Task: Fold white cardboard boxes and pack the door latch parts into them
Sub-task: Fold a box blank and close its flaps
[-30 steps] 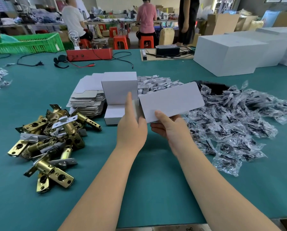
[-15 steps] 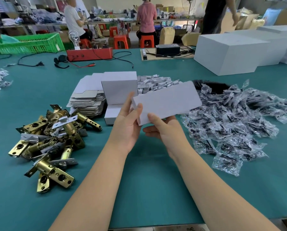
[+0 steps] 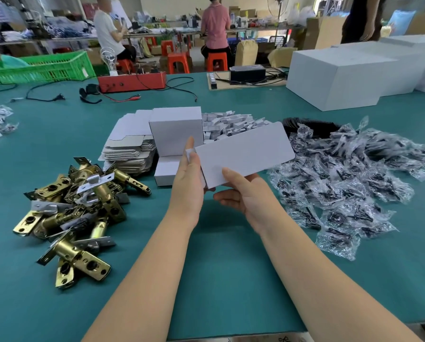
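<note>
The flat white box blank (image 3: pixel 246 154) was held above the middle of the surface (image 3: pixel 218 280), tilted further than a second earlier. The left hand (image 3: pixel 190 183) had shifted to its left end flap, fingers pinching there; the right hand (image 3: pixel 246 196) gripped its near edge. Folding seemed begun; the latches (image 3: pixel 75 206) lay unpacked toward the left edge.

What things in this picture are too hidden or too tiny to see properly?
Head view only:
- Right hand: its fingers go under the white cardboard blank, which hides their tips.
- Left hand: seen from the back, so its palm side is hidden.
- Clear bags: the dark parts inside are too small to tell.
- Folded white box: its inside faces away.
- Black stack: mostly covered by bags.
</note>
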A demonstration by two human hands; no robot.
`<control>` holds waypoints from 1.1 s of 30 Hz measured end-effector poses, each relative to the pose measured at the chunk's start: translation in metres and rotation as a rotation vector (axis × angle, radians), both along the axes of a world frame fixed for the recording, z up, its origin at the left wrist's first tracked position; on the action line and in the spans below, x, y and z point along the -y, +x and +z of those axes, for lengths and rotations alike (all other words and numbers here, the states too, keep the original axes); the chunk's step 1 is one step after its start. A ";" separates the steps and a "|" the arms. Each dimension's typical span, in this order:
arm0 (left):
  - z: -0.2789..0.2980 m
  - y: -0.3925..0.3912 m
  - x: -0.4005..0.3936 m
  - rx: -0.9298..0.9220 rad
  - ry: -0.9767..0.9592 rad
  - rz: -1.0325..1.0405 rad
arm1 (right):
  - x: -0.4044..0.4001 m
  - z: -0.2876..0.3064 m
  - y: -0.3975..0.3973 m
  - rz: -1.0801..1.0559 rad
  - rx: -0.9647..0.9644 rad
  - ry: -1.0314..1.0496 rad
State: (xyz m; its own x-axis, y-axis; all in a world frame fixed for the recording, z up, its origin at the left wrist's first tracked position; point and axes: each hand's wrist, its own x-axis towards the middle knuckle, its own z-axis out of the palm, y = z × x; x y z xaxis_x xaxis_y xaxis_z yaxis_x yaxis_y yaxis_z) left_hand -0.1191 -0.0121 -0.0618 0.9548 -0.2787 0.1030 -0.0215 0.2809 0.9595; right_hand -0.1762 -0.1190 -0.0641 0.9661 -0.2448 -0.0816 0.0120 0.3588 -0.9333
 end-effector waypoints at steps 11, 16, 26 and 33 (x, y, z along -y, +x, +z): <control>-0.001 -0.011 0.001 0.191 0.223 0.028 | -0.005 0.000 -0.002 -0.035 -0.025 -0.200; -0.006 -0.009 0.000 0.302 0.318 -0.001 | -0.001 0.001 -0.003 -0.048 -0.013 -0.175; 0.004 -0.001 -0.005 0.123 0.043 -0.040 | 0.007 0.005 -0.003 0.106 -0.022 0.131; -0.001 0.002 -0.005 0.122 0.005 -0.018 | 0.006 0.003 -0.004 0.146 -0.066 0.105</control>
State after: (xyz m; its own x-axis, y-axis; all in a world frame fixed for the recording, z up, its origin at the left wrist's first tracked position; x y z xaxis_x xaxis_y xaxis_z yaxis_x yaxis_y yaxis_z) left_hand -0.1170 -0.0068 -0.0624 0.9303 -0.2962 0.2164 -0.1330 0.2774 0.9515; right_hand -0.1801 -0.1246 -0.0610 0.9825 -0.0887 -0.1638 -0.1075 0.4479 -0.8876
